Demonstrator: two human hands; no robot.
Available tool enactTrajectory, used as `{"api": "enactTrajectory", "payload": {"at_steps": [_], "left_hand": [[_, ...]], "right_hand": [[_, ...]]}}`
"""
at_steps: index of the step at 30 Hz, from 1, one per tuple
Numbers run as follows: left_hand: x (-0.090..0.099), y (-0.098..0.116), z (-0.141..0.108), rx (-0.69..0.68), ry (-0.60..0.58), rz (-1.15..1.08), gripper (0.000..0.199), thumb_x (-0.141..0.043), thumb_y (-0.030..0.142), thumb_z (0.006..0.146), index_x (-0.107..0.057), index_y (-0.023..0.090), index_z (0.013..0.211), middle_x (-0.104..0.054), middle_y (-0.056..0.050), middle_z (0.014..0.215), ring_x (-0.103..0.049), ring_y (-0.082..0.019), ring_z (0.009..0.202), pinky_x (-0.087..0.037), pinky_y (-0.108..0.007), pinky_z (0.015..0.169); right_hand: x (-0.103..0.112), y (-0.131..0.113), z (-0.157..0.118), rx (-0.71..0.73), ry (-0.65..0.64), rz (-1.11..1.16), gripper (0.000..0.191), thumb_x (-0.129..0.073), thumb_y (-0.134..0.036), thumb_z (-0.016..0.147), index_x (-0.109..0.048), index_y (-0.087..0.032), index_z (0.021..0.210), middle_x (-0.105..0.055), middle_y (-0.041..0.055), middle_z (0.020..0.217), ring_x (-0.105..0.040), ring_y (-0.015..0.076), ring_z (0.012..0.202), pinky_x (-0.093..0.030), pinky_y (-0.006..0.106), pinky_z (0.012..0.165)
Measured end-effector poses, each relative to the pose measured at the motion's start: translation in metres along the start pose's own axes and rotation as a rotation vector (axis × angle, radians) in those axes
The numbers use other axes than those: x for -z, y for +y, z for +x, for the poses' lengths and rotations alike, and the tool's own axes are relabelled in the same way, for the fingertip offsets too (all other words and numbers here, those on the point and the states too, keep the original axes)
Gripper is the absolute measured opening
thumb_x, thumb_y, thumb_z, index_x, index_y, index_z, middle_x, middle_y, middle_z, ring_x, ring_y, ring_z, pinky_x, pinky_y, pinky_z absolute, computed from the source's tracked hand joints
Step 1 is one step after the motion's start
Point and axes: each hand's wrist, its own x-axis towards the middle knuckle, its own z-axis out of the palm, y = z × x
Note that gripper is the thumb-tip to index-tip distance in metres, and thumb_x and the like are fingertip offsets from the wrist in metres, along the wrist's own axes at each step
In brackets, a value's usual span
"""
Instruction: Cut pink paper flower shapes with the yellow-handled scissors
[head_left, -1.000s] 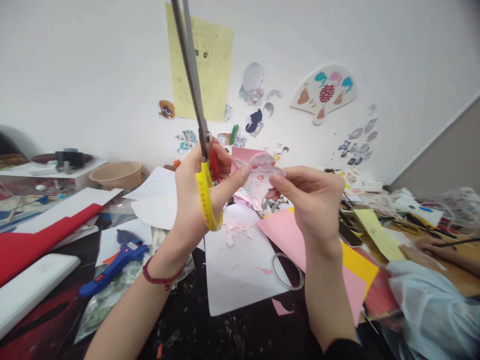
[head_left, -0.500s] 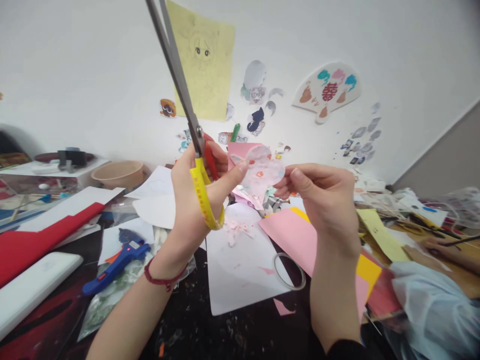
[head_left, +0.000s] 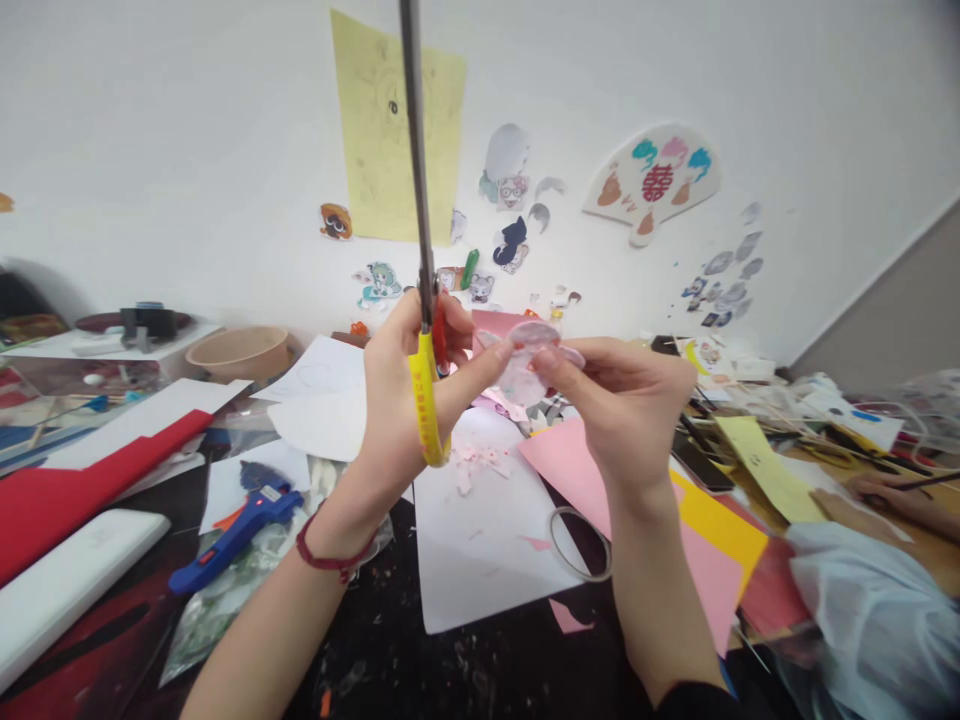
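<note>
A firmer hold on the patterned piece [head_left: 521, 387]

In the head view, we see the right hand [head_left: 637, 410] press its thumb onto the piece; half a second ago that thumb stands clear. Both hands now grip it, which we judge steadies the work. The left hand [head_left: 394, 400] pinches the other side and keeps the steel scissors [head_left: 425, 250] (blades more upright now). Thin, round-edged, paper or cloth we cannot tell, the piece appears over the smooth white sheet's [head_left: 480, 550] far edge.
</note>
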Motion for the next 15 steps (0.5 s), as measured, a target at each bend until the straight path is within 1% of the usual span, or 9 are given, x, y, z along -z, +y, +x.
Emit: {"api": "enactTrajectory", "payload": {"at_steps": [2, 4, 7, 10, 12, 15], "left_hand": [[0.001, 0.000, 0.000, -0.018, 0.007, 0.000, 0.034, -0.087, 0.025, 0.071, -0.054, 0.023, 0.081, -0.058, 0.001, 0.078, -0.057, -0.014, 0.072, -0.047, -0.031, 0.064], [0.001, 0.001, 0.000, -0.005, -0.006, -0.016, 0.035, -0.085, 0.026, 0.074, -0.052, 0.023, 0.082, -0.062, 0.000, 0.081, -0.060, -0.015, 0.074, -0.050, -0.034, 0.069], [0.001, 0.000, 0.000, -0.015, -0.019, -0.032, 0.035, -0.085, 0.026, 0.074, -0.052, 0.023, 0.084, -0.064, 0.000, 0.084, -0.063, -0.016, 0.075, -0.052, -0.036, 0.069], [0.003, 0.000, 0.000, -0.075, -0.029, -0.046, 0.035, -0.087, 0.024, 0.071, -0.054, 0.022, 0.084, -0.066, -0.001, 0.087, -0.066, -0.019, 0.081, -0.051, -0.034, 0.066], [0.004, 0.001, 0.001, -0.076, -0.072, -0.048, 0.033, -0.087, 0.022, 0.071, -0.056, 0.022, 0.083, -0.066, -0.001, 0.088, -0.067, -0.019, 0.083, -0.051, -0.035, 0.069], [0.006, 0.002, 0.002, -0.037, -0.150, -0.031, 0.031, -0.086, 0.023, 0.071, -0.058, 0.021, 0.084, -0.067, -0.001, 0.084, -0.066, -0.019, 0.080, -0.051, -0.036, 0.072]], "right_hand": [[0.002, -0.003, 0.000, 0.021, -0.021, -0.024, 0.008, -0.081, -0.025, 0.079, -0.076, -0.028, 0.073, -0.065, -0.0052, 0.060, -0.056, 0.0111, 0.054, -0.047, 0.029, 0.051], [0.003, -0.007, -0.001, 0.035, -0.052, -0.038, 0.010, -0.081, -0.023, 0.080, -0.076, -0.029, 0.073, -0.063, -0.0056, 0.059, -0.055, 0.0107, 0.054, -0.046, 0.029, 0.052], [0.006, -0.010, 0.000, 0.067, -0.095, -0.105, 0.011, -0.079, -0.020, 0.082, -0.076, -0.029, 0.075, -0.067, -0.0061, 0.063, -0.057, 0.0106, 0.057, -0.048, 0.028, 0.055], [0.007, -0.013, 0.000, 0.208, -0.111, -0.236, 0.011, -0.078, -0.016, 0.082, -0.076, -0.027, 0.079, -0.073, -0.0067, 0.070, -0.063, 0.0105, 0.061, -0.051, 0.027, 0.058], [0.008, -0.014, 0.000, 0.307, -0.127, -0.319, 0.011, -0.078, -0.014, 0.082, -0.075, -0.025, 0.079, -0.075, -0.0067, 0.071, -0.065, 0.0103, 0.062, -0.051, 0.026, 0.058], [0.009, -0.017, -0.001, 0.359, -0.158, -0.384, 0.011, -0.077, -0.014, 0.082, -0.074, -0.024, 0.079, -0.074, -0.0062, 0.069, -0.064, 0.0103, 0.060, -0.049, 0.026, 0.055]]}}
